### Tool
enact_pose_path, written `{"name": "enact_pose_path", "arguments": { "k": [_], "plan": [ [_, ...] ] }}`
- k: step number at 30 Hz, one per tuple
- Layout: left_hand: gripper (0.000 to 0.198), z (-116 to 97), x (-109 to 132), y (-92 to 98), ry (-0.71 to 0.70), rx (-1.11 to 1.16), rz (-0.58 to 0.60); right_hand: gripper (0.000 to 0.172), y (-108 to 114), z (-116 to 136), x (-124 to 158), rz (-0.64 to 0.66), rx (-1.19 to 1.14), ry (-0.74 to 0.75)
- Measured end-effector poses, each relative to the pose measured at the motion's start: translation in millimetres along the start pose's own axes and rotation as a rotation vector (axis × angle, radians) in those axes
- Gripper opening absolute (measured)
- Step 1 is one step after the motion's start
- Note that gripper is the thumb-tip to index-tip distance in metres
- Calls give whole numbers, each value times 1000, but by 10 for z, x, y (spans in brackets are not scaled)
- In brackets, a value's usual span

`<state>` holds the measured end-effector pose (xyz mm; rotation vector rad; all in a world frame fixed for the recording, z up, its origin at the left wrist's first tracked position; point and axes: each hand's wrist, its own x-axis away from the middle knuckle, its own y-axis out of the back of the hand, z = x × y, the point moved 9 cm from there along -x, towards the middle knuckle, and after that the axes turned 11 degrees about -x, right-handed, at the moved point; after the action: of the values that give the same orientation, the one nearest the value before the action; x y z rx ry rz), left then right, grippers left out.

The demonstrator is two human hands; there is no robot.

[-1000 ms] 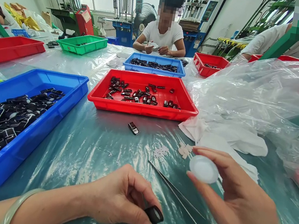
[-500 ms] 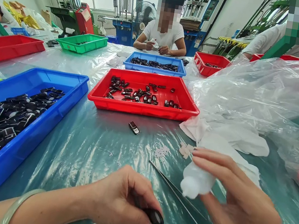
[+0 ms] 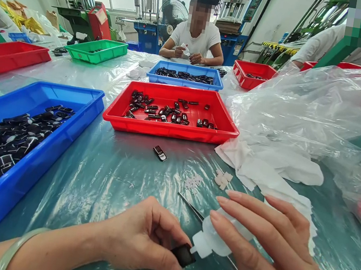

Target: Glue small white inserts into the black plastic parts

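Note:
My left hand [image 3: 146,239] pinches a small glossy black plastic piece [image 3: 184,255] between thumb and fingers. In my right hand [image 3: 279,246] lies a translucent white squeeze bottle [image 3: 220,232], tipped to the left. Its nozzle is at the upper right edge of the black piece; whether they touch I cannot tell. Metal tweezers [image 3: 191,207] lie on the table, partly hidden behind the bottle. Beyond them are small clear bits [image 3: 193,181] and a clump of pale square pieces [image 3: 222,179]. A single black part [image 3: 159,153] with a silvery end lies farther off.
Ahead stands a red tray [image 3: 167,130] with scattered black parts; a blue tray [image 3: 75,125] full of them is at left. Behind is a smaller blue tray [image 3: 184,82]. White cloth [image 3: 280,196] and plastic sheeting [image 3: 324,112] cover the right side. A person [image 3: 196,37] sits opposite.
My right hand has brought the bottle left and down, with its nozzle now at the black piece. My left hand has turned the piece so a broad dark face shows.

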<state>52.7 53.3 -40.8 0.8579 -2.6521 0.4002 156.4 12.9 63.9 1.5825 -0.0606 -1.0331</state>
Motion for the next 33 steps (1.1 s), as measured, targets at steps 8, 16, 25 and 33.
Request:
{"name": "enact_pose_path", "arguments": {
  "k": [8,16,25,33],
  "plan": [
    [22,-2,8,-19,17,-4,17,34,2,74,-35,-8,-26,-39],
    [24,14,-5,3,-3,12,6,29,40,87,-45,-15,-32,-53],
    [24,16,2,-19,24,-18,21,31,49,99,-62,-22,-16,-87],
    [26,8,-4,-15,23,-51,22,31,50,110,-68,-9,-12,-95]
  ]
}}
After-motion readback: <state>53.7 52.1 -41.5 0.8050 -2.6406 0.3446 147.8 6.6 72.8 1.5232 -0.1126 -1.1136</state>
